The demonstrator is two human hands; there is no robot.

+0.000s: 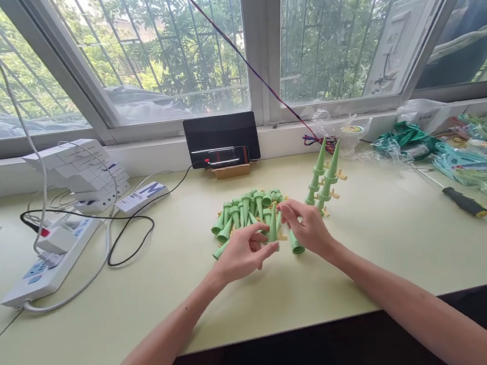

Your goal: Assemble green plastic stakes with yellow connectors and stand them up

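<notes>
Meanwhile, loose green cones (pixel 246 207) lie heaped, seemingly yet unstacked, on the table (pixel 131 315); beside them my left hand (pixel 242 253) grips one upright cone (pixel 273 228), while my right hand (pixel 305 222) curls near its tip, whether gripping I cannot tell. Another cone (pixel 296 244) lies just below; at right, two stacks (pixel 327 183) already stand.

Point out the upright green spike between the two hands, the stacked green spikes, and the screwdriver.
Green spike (pixel 272 225): head view, middle of its tapered body.
Stacked green spikes (pixel 326 186): head view, middle of the right stack.
Screwdriver (pixel 459 198): head view, on its handle.
</notes>
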